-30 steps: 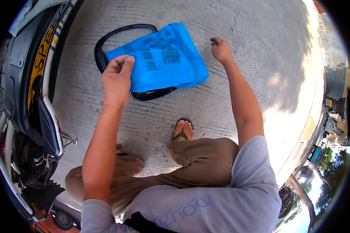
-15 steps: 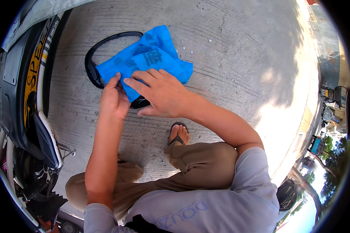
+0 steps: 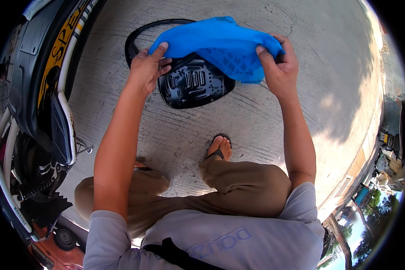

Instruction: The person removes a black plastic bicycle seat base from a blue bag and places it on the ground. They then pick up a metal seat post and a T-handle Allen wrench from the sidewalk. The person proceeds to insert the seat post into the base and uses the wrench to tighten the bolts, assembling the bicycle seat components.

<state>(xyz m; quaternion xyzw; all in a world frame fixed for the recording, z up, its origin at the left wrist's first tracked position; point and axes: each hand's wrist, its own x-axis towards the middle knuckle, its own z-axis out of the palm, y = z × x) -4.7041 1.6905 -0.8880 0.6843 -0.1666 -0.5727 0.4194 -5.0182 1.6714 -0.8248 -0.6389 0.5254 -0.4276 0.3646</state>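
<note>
A motorbike stands near nine o'clock. At eleven o'clock, a black ring-shaped frame lies on the concrete, partly under the blue sheet. Near it, also at eleven, the left hand pinches the sheet's left end beneath its thumb, lower fingers spread. At twelve, a black ribbed tray lies partly covered by the blue sheet, which is stretched between both hands. A foot rests at the tray's five o'clock. Between one and two, the right hand pinches the sheet's right end between thumb and fingers.
</note>
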